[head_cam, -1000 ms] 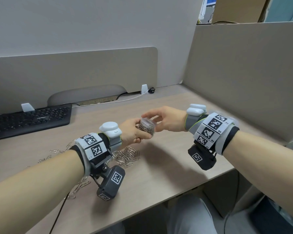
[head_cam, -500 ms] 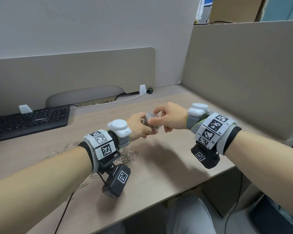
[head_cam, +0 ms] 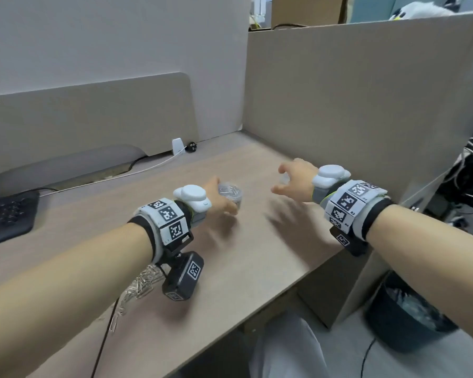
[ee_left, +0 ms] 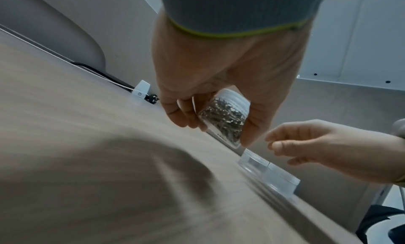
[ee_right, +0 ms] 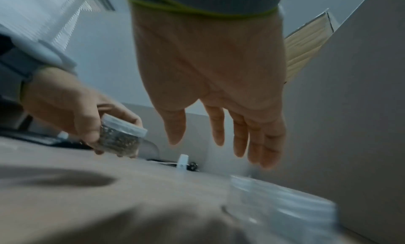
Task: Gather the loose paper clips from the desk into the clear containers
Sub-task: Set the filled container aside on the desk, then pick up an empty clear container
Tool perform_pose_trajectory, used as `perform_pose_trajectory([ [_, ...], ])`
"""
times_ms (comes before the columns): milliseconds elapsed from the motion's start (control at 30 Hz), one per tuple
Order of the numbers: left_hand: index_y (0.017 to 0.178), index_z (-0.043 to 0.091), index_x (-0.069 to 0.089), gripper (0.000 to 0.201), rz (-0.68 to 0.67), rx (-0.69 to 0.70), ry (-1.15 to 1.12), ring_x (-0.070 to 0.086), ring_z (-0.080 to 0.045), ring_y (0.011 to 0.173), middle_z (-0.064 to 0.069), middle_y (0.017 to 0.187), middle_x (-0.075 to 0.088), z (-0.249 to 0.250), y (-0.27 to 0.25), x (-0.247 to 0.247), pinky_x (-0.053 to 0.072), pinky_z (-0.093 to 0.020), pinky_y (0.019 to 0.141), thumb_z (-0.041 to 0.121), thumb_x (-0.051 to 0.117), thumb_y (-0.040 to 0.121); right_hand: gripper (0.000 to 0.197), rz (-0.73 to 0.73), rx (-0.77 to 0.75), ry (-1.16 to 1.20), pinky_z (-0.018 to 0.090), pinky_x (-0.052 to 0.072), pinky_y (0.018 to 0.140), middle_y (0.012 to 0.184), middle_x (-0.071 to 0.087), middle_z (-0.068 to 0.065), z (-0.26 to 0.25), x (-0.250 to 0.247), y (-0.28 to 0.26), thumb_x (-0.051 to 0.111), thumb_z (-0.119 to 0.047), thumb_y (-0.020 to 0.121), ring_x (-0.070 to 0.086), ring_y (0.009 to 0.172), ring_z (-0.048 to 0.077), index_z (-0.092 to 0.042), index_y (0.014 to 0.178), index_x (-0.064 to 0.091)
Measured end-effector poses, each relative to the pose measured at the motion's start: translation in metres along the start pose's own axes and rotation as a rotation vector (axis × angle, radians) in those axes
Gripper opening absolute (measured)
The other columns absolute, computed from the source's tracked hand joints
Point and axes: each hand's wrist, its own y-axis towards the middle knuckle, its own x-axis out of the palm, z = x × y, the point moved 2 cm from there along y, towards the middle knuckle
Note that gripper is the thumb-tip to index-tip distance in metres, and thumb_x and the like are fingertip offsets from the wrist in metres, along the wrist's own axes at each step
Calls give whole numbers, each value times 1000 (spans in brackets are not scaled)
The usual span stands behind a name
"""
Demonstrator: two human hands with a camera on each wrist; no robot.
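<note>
My left hand (head_cam: 221, 200) grips a small clear container (head_cam: 231, 193) full of silver paper clips, lid on, just above the desk (head_cam: 257, 255). The left wrist view shows that container (ee_left: 223, 121) between my thumb and fingers. My right hand (head_cam: 292, 178) hovers open to the right with fingers spread, holding nothing, above empty clear containers (ee_left: 269, 173) by the right partition. In the right wrist view one of those empty containers (ee_right: 282, 211) lies blurred below my open fingers (ee_right: 252, 142). A heap of loose paper clips (head_cam: 139, 285) lies under my left forearm.
A black keyboard (head_cam: 6, 216) sits at the far left. A white cable (head_cam: 137, 170) and clip run along the back panel. A tall partition (head_cam: 366, 105) walls the right side. A dark bin (head_cam: 404, 315) stands on the floor past the desk's right edge.
My right hand let go of the filled container's lid and moved right, opening. My left hand carried the container right and lower. The view turned right.
</note>
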Motion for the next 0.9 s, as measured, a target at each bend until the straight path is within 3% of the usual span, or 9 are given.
perform_pose_trajectory([
  [67, 110, 7, 40, 49, 0, -1, 15, 49, -11, 64, 1, 79, 53, 7, 15, 12, 41, -12, 47, 2, 78, 78, 69, -11, 101, -76, 44, 47, 93, 125, 49, 10, 19, -1, 1, 51, -66, 77, 56, 108, 35, -22, 130, 49],
  [167, 137, 2, 40, 74, -29, -15, 69, 62, -30, 100, -14, 115, 62, 12, 32, 24, 47, -27, 80, 7, 82, 76, 85, -44, 163, -109, 43, 49, 90, 117, 53, 7, 38, 3, 5, 39, -70, 55, 60, 101, 34, -24, 126, 50],
  [233, 144, 6, 39, 86, -39, -21, 118, 60, -33, 114, -14, 127, 61, 14, 47, 32, 45, -31, 89, 14, 86, 72, 68, -84, 186, -115, 42, 52, 87, 112, 56, 6, 48, 3, 5, 53, -54, 66, 62, 96, 32, -21, 126, 50],
  [300, 145, 8, 39, 88, -41, -37, 152, 60, -32, 115, -13, 128, 61, 15, 60, 38, 45, -30, 93, 18, 86, 71, 57, -101, 187, -100, 41, 52, 88, 115, 58, 8, 55, 4, 4, 60, -41, 78, 62, 98, 32, -17, 128, 49],
  [467, 138, 11, 41, 63, -73, -114, 213, 50, -29, 127, -11, 132, 55, 16, 73, 42, 34, -28, 103, 34, 72, 88, 58, -101, 183, -56, 38, 50, 85, 121, 53, 6, 59, 4, -1, 62, -33, 78, 59, 101, 30, -20, 132, 44],
  [533, 146, 9, 36, 76, -55, -120, 273, 47, -30, 133, -12, 141, 52, 13, 75, 40, 33, -32, 112, 40, 72, 87, 58, -78, 159, -13, 35, 49, 79, 120, 52, 8, 54, 5, -2, 65, -30, 79, 58, 100, 29, -17, 131, 44],
  [667, 146, 7, 37, 84, -3, -70, 240, 56, -33, 122, -13, 136, 56, 12, 72, 36, 41, -39, 108, 23, 82, 77, 60, -66, 120, 61, 39, 52, 80, 120, 47, 8, 35, 4, -10, 64, -35, 78, 59, 97, 31, -18, 132, 43],
  [767, 153, 8, 25, 90, -12, -50, 106, 54, -36, 124, -16, 145, 46, 11, 60, 30, 45, -39, 103, 8, 78, 80, 59, -49, 94, 96, 38, 52, 82, 118, 47, 5, 18, 1, -12, 63, -43, 74, 59, 94, 29, -21, 127, 48],
  [900, 153, 12, 29, 95, -25, 78, 31, 57, -30, 120, -11, 144, 46, 11, 29, 14, 48, -33, 89, 8, 83, 75, 59, -15, 43, 224, 32, 48, 76, 89, 60, -7, -13, -7, -13, 71, -53, 70, 58, 88, 19, -22, 116, 52],
])
